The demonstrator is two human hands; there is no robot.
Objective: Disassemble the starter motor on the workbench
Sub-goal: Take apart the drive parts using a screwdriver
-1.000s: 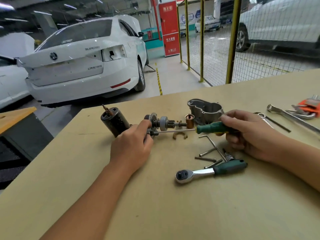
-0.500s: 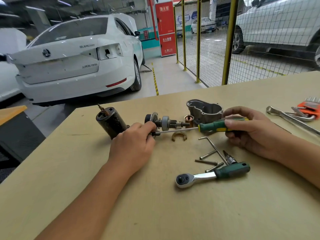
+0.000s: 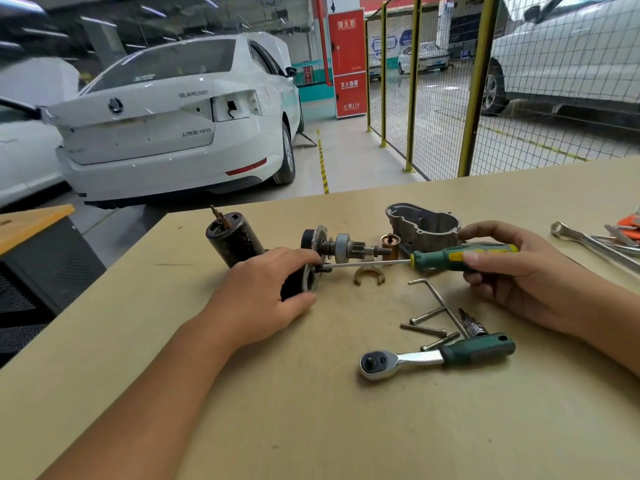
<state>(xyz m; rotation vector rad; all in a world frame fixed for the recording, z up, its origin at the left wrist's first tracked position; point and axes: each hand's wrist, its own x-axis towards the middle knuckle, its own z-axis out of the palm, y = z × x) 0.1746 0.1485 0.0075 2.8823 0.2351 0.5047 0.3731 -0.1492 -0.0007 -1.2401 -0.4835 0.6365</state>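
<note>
My left hand (image 3: pixel 266 292) is curled round a dark cylindrical starter part w/ a metal flange (image 3: pixel 300 280), holding it down on the table (image 3: pixel 311 427) near the middle, thumb under, fingers over the top. My right hand (image 3: pixel 519 275) grips the green/yellow handle of a screwdriver (image 3: pixel 460 257); the shaft runs left, roughly level, tip meets the flange end just beside my left fingertips. Exactly what the tip sits in I can't tell, too small. Just behind that lies the pinion/shaft assy (image 3: pixel 341 245), on its side, pointing right toward a small copper-coloured sleeve (image 3: pixel 390 244) standing upright. Left of it the black motor body (image 3: pixel 233 242) lies tilted, copper terminals sticking out its far end. Behind the screwdriver handle sits the grey alu nose housing (image 3: pixel 424 225), open side up. A brass-coloured fork piece (image 3: pixel 369 276) lies flat under the screwdriver shaft, not touching it afaict. Nearer me: a bent hex key (image 3: pixel 440 303), a few long bolts (image 3: pixel 424 329), a dark bit (image 3: pixel 472 325), and a ratchet (image 3: pixel 436 356) w/ green grip, head to the left. Far right edge: spanners (image 3: pixel 588 242) and sth orange (image 3: pixel 632 221). Past the table: white car (image 3: pixel 166 126), yellow mesh fence (image 3: pixel 474 88).
</note>
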